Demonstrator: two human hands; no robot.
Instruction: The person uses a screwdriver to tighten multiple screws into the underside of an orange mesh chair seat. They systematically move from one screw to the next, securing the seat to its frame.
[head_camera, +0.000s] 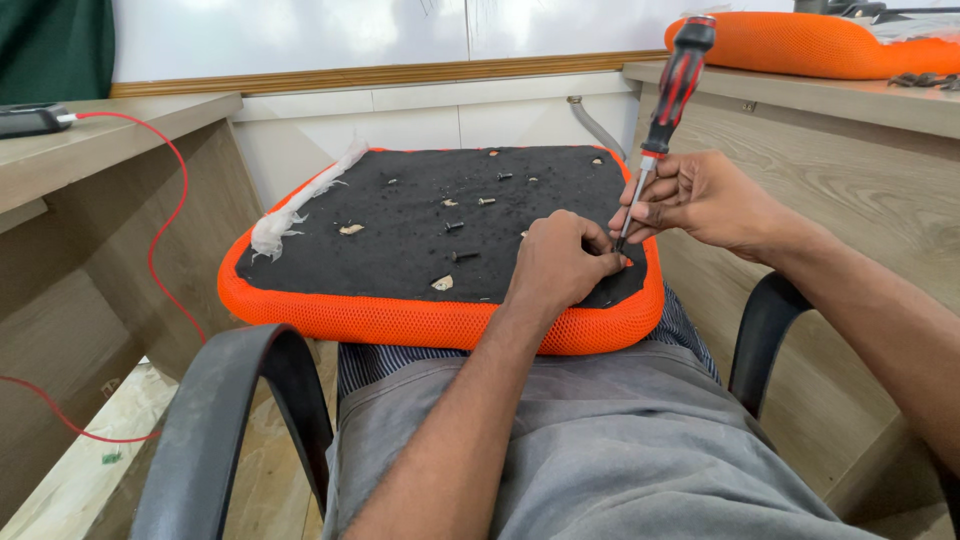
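An orange mesh seat cushion (400, 322) lies upside down on my lap, its black underside (420, 240) facing up. Several black screws (455, 227) lie loose on that underside. My right hand (690, 198) holds the metal shaft of a red-and-black screwdriver (672, 90), which stands nearly upright with its tip near the cushion's front right corner. My left hand (560, 262) rests on that same corner, fingers pinched right at the screwdriver tip. What the fingers pinch is hidden.
Black chair armrests (225, 420) (765, 325) flank my lap. Wooden desks stand left (110, 125) and right (850, 190). A second orange cushion (800, 45) lies on the right desk. A red cable (170, 200) hangs from the left desk. Torn white plastic (285, 220) clings to the cushion's left edge.
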